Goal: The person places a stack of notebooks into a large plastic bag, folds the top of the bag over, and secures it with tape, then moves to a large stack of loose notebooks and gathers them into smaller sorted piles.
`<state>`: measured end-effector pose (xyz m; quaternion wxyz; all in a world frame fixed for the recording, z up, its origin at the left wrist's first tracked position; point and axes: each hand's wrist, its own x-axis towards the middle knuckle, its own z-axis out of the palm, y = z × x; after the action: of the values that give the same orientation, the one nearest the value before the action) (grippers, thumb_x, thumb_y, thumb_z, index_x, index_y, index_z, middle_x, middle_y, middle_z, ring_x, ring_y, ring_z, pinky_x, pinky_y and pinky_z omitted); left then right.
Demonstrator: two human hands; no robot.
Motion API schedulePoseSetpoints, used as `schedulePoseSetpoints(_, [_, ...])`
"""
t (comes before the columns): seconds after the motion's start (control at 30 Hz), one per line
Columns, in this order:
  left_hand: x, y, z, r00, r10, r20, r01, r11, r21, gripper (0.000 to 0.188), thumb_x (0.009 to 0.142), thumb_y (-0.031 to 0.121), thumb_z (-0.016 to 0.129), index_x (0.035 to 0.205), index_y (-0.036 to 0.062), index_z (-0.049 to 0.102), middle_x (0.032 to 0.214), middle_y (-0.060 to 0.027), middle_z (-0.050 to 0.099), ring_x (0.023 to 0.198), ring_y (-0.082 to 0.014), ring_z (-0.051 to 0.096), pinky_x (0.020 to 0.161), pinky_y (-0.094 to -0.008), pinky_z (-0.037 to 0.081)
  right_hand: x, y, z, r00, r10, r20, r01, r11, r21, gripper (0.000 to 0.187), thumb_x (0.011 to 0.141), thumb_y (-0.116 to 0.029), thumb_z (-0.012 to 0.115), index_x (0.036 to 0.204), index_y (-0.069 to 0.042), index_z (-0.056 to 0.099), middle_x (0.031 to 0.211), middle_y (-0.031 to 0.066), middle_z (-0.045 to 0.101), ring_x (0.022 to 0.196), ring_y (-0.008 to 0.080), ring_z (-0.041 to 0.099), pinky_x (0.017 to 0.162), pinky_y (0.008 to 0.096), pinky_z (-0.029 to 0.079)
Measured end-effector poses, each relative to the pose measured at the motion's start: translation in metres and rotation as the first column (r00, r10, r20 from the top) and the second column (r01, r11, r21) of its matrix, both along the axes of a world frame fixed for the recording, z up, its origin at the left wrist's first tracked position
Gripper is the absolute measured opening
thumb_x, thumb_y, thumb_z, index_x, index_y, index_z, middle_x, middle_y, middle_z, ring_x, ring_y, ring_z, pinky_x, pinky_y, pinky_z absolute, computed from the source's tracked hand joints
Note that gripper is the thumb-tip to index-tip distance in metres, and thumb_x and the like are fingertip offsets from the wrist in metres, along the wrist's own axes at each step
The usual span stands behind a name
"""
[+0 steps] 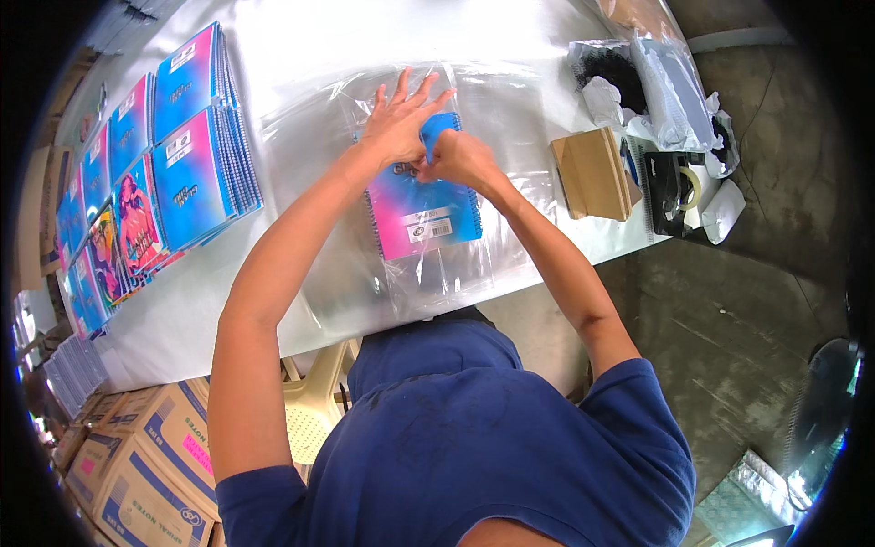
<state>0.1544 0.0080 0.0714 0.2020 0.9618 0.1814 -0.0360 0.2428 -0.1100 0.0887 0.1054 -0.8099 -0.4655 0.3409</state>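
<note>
Under both hands — left [396, 123], right [460, 157] — lies the notebook [424, 214].

Blue and pink spiral notebook [424, 214], flat on white table, inside clear plastic sleeve [437, 273]

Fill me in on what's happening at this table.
A person in a blue shirt is working a blue and pink spiral notebook inside a clear plastic sleeve on the white table. The left hand lies spread flat on it, while the right hand pinches at the sleeve near the notebook's top. Stacks of similar notebooks sit to the left, a tape dispenser to the right.
</note>
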Motion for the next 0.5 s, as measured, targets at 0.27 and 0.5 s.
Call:
schedulePoseSetpoints(0.27, [0.001, 0.006, 0.001, 0.992, -0.115, -0.051, 0.117, 0.993, 0.028, 0.122, 0.044, 0.013, 0.086, 0.147, 0.0342, 0.026, 0.157, 0.0007, 0.016, 0.145, -0.0328, 0.006, 0.113, -0.0616, 0.015, -0.013, 0.009, 0.009, 0.941, 0.198, 0.274, -0.163, 0.976, -0.145, 0.036, 0.069, -0.042, 0.075, 0.075, -0.006, 0.07, 0.074, 0.0108, 0.068, 0.074, 0.028, 0.067, 0.063, 0.041, 0.051])
schedulePoseSetpoints(0.5, [-0.066, -0.005, -0.006, 0.807, 0.374, 0.457, -0.414, 0.91, -0.014, 0.091, 0.071, 0.041, 0.075, 0.148, 0.0234, 0.028, 0.155, -0.0131, 0.017, 0.144, -0.0355, 0.009, 0.11, -0.0621, 0.012, 0.014, -0.016, 0.023, 0.955, 0.139, 0.26, -0.031, 0.924, -0.382, 0.076, 0.061, -0.071, 0.071, 0.102, -0.007, 0.069, 0.086, 0.0146, 0.069, 0.088, 0.0306, 0.067, 0.078, 0.0414, 0.052])
